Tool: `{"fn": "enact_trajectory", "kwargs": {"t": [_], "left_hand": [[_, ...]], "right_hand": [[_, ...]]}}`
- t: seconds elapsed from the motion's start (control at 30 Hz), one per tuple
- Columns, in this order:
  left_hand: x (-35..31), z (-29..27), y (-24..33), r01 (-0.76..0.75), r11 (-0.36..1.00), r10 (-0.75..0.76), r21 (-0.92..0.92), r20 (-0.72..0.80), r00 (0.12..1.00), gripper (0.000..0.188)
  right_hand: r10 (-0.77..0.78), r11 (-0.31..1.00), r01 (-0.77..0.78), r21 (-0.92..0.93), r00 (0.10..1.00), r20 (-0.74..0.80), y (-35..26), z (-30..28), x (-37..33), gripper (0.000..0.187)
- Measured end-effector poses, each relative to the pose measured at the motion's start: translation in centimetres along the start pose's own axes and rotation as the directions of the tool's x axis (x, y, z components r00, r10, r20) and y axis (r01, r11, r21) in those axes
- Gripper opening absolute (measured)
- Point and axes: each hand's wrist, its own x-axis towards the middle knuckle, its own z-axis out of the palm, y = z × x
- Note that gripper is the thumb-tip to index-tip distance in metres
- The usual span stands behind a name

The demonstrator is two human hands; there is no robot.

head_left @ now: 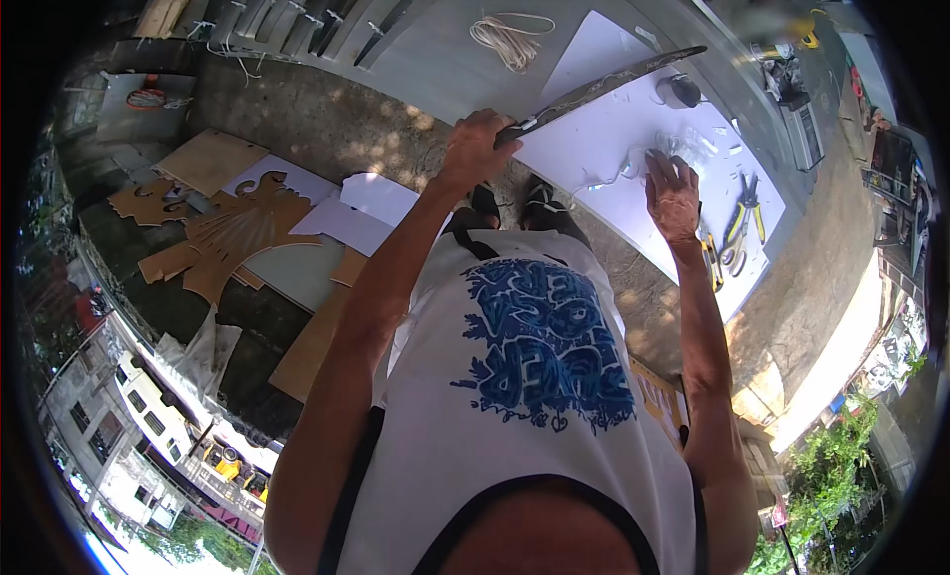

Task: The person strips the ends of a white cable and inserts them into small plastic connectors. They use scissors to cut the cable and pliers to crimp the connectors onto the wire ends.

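At far left we see brown cut-out panels [245, 219] on the ground, with white sheets [341, 227] just beside them. Next comes our left hand [479, 149], closed around the near end of a long dark strip [604, 87]. Its long axis slants from that grip up to the right, bowing gently, and its narrow far tip points away from us, past the edge of the white board [579, 161]. Whether the strip touches the board, we cannot tell. A coil of pale cord [505, 43] lies beyond our left hand. Farther right, our right hand [673, 201] has its fingers bent over clear plastic pieces [690, 144]; we cannot tell if it grips any. Yellow-handled pliers [737, 224] lie at the right.
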Motion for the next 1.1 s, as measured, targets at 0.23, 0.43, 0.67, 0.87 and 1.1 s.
{"fn": "enact_trajectory", "kwargs": {"t": [0.23, 0.43, 0.67, 0.87, 1.1], "left_hand": [[-0.5, -2.9, 0.5, 0.112, 0.994, -0.111, -0.016, 0.02, 0.994, 0.037], [-1.9, -2.6, 1.6, 0.044, 0.986, -0.029, 0.161, -0.097, 0.995, 0.027], [-0.8, -3.4, 1.8, 0.178, 0.978, -0.168, 0.107, -0.094, 0.981, 0.017], [-1.9, -3.9, -0.4, 0.366, 0.841, -0.323, -0.4, 0.172, 0.931, 0.025], [-1.6, -6.0, -0.9, 0.28, 0.96, -0.268, -0.033, 0.196, 0.943, 0.028]], "right_hand": [[0.211, 0.973, -0.189, 0.129, 0.96, -0.184, -2.5, -1.7, 2.2, 0.018], [0.386, 0.34, -0.352, 0.872, 0.898, 0.212, -6.5, -1.9, 8.0, 0.018], [0.186, 0.37, -0.331, 0.868, 0.942, 0.28, -8.1, -0.6, 11.2, 0.019], [0.162, 0.503, -0.161, 0.849, 0.983, 0.09, -8.3, 1.5, 11.5, 0.017], [0.174, 0.365, -0.326, 0.872, 0.944, 0.28, -7.8, 1.3, 11.3, 0.019]]}}
